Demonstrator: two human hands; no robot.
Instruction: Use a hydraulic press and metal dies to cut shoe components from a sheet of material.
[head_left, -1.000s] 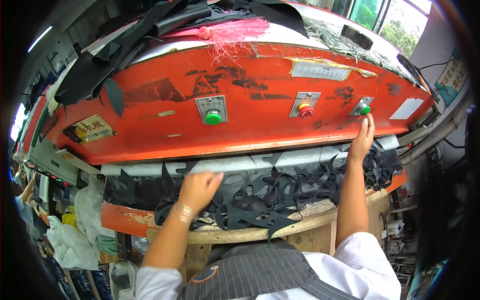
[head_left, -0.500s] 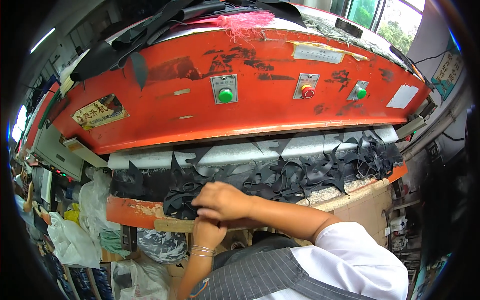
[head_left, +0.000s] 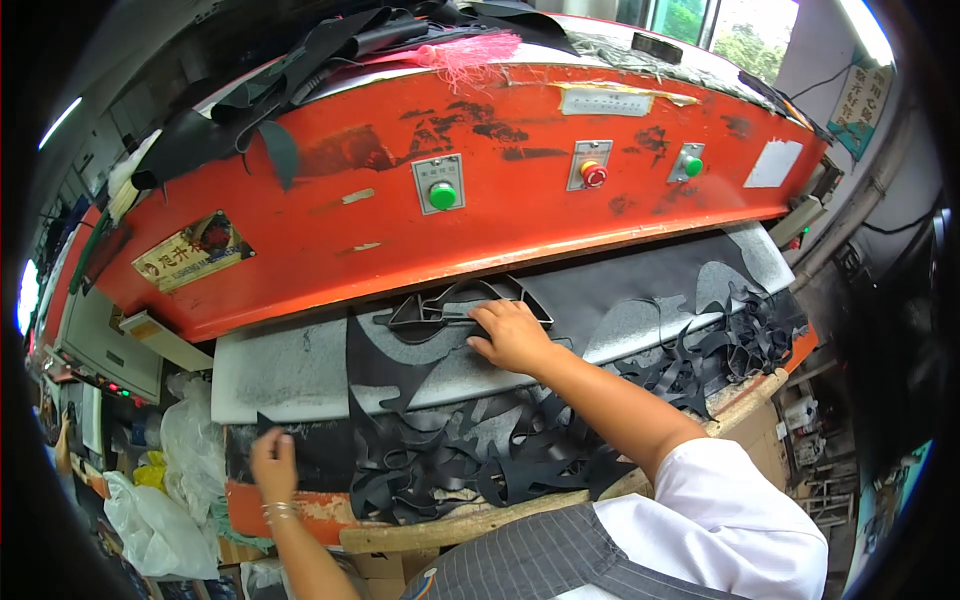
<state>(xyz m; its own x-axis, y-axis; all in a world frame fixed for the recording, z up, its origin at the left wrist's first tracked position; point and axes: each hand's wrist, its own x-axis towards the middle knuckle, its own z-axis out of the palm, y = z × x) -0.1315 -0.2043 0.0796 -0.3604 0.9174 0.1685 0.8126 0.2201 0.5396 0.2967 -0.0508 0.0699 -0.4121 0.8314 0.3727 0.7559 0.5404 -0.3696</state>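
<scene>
My right hand [head_left: 515, 338] reaches over the white cutting board [head_left: 275, 365], gripping the metal cutting die [head_left: 415, 312]. The die has thin dark walls with cross bars and lies near the press head, on the black sheet material [head_left: 590, 295]. Large curved cut-outs in that sheet show the pale board beneath. At the left, my left hand [head_left: 273, 468] is closed over the dark front ledge, beside the pointed tip of a black scrap [head_left: 265, 424]. What its fingers hold, if anything, is hidden.
The red press head [head_left: 330, 235] spans the far side, with green buttons [head_left: 442, 195] and a red one [head_left: 593, 174]. Tangled black offcuts [head_left: 440, 480] cover the front ledge above a wooden rail [head_left: 450, 527]. Plastic bags [head_left: 160, 525] stand at lower left.
My hands have separated: the right moved forward onto the die, the left moved left to the ledge. More of the sheet and board is exposed, and the die has come into sight.
</scene>
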